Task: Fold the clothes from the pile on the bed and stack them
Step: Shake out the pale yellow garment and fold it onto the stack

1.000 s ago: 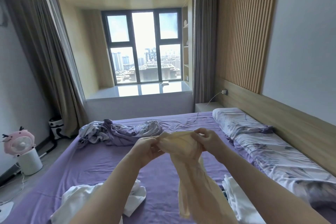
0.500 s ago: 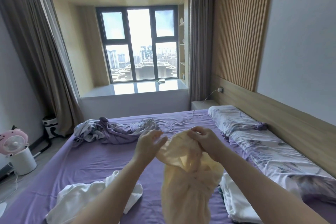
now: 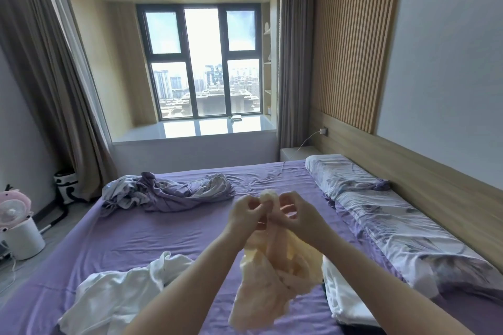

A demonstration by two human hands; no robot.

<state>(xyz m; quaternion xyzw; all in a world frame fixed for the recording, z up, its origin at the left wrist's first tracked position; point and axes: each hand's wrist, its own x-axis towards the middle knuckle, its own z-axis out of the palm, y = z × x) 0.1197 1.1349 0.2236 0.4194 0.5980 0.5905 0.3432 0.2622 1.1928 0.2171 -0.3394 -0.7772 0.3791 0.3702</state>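
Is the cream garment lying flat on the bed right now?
No, both the left hand and the right hand pinch the cream garment at its top, and it hangs bunched above the bed.

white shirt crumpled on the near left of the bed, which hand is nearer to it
Left. The left hand pinches the cream garment above the bed, up and right of the white shirt. The right hand, on the same garment, is farther right.

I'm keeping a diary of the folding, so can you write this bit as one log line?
step: sorting out garment | left hand: pinches cream garment | right hand: pinches same top edge | garment: hanging, unfolded | white clothes: on bed
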